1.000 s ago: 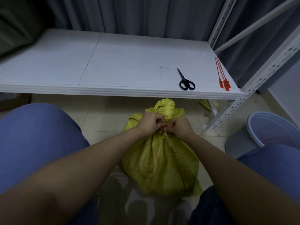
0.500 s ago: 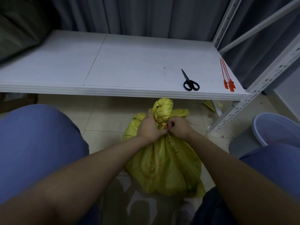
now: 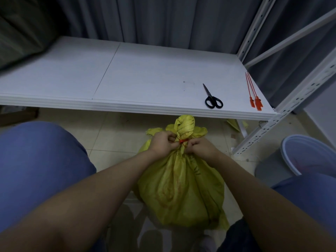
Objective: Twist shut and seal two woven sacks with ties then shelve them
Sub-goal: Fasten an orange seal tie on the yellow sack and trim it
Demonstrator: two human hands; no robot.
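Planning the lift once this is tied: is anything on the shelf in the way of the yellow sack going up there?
Only at the right end: black scissors and spare orange ties lie on the shelf, above the yellow sack. Left of them nothing visible blocks it.

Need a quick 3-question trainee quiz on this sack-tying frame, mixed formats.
1. Multiple choice: the scissors lie A) on the floor, B) on the shelf, C) in a bucket.
2. Fill in: the left hand and right hand grip a red ____ at the neck of the yellow sack.
3. True or false: the yellow sack already sits on the shelf.
Key: 1 B. 2 tie. 3 false.
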